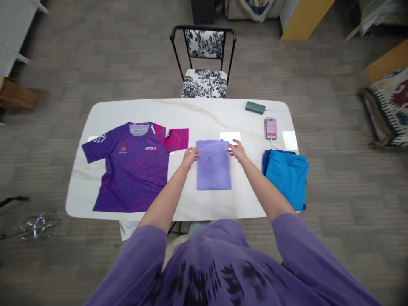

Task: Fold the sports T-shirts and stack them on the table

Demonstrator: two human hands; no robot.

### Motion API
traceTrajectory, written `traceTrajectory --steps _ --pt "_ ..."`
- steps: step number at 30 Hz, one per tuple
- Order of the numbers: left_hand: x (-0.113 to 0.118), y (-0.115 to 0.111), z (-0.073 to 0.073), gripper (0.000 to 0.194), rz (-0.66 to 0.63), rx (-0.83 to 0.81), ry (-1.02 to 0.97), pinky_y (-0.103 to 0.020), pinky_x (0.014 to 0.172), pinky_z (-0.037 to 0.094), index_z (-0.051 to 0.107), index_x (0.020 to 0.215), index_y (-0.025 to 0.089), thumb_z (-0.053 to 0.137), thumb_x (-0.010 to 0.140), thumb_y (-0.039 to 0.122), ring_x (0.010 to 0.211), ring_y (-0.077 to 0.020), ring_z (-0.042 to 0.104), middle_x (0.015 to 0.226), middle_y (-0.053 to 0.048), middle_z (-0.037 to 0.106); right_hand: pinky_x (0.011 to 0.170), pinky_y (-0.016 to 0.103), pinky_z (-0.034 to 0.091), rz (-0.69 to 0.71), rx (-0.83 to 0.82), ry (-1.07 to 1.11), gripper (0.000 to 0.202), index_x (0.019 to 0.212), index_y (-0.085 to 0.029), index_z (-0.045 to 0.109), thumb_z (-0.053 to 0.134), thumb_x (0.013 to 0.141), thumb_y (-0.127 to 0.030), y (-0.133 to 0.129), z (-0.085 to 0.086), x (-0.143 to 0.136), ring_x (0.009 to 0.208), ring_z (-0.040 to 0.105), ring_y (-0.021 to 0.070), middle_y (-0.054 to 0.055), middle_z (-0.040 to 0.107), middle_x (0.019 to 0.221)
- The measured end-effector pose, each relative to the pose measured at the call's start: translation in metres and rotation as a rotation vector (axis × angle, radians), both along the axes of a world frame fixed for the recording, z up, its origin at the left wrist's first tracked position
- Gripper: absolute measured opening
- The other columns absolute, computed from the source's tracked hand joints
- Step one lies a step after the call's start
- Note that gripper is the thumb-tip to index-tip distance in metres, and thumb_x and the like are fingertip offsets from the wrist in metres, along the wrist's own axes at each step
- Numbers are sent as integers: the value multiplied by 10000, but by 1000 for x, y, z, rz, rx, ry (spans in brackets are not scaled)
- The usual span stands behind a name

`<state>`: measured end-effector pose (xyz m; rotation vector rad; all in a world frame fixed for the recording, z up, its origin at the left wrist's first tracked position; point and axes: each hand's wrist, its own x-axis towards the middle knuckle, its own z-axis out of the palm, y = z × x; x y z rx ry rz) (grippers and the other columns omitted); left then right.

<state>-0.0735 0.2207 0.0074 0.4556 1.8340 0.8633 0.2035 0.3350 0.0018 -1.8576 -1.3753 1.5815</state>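
So there's this lavender cloth (213, 165), folded up into a neat upright rectangle, lying flat around the middle of the white table (191, 112), a bit toward the near edge. It's plain, no print on it, pretty smooth with just faint creases. The top two corners are touched from either side, and the lower edge is squared off.

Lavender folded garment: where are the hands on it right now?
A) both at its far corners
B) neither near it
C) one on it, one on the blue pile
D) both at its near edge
A: the left hand and right hand sit at the far corners of the lavender folded garment.
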Motion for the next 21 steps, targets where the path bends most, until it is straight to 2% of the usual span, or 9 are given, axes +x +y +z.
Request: traceTrajectory --steps 3,5,7,10,12,15,19,21 --pt "0 9 -52 639 -14 -107 171 -380 1057 558 594 1425 172 814 936 520 1246 -275 741 1345 -187 756 1061 373 583 46 -2 -201 585 1491 -121 559 730 1003 -394 8 -52 1 1104 741 230 143 777 1241" --pt "-2 11 -76 621 -39 -146 257 -396 1144 510 630 1366 158 856 885 480 1359 -304 684 1402 -214 726 1137 397 536 59 -13 -254 556 1388 -102 621 791 952 -401 3 -73 3 1208 703 268 186 742 1301" --pt "-4 18 -92 624 -67 -162 309 -412 1187 480 655 1319 151 883 846 488 1392 -323 659 1428 -233 708 1165 415 510 66 -14 -301 541 1320 -115 649 825 917 -431 -2 -86 1 1265 671 293 213 691 1385" --pt "-5 37 -104 577 -106 -165 341 -427 1180 486 697 1203 162 922 782 486 1380 -345 662 1391 -229 725 1194 439 477 102 -19 -335 448 1198 -168 674 846 886 -440 0 -95 -8 1317 630 318 189 669 1405" --pt "-3 50 -104 468 -125 -156 336 -423 1160 504 715 1100 186 927 751 417 1368 -345 668 1327 -195 757 1213 448 452 114 -39 -310 335 1109 -199 670 832 885 -389 4 -95 -16 1348 606 325 155 692 1358" --pt "5 59 -93 345 -127 -122 295 -404 1127 540 715 1034 209 891 753 306 1296 -305 705 1231 -137 796 1170 409 481 78 -76 -212 250 1098 -227 652 776 905 -324 6 -85 -24 1290 633 289 96 740 1260" --pt "22 49 -60 364 -80 -76 188 -397 967 634 726 1121 185 859 829 356 1102 -272 786 1138 -139 826 1006 324 574 -16 -148 -50 320 1187 -218 635 749 905 -319 -9 -58 -25 1119 689 218 40 783 1139" --pt "33 34 -38 413 -81 -51 130 -408 909 658 749 1143 179 871 826 413 1045 -281 807 1108 -141 837 914 315 609 -66 -214 48 302 1138 -196 655 772 885 -311 -23 -41 -23 1014 721 211 40 798 1026"
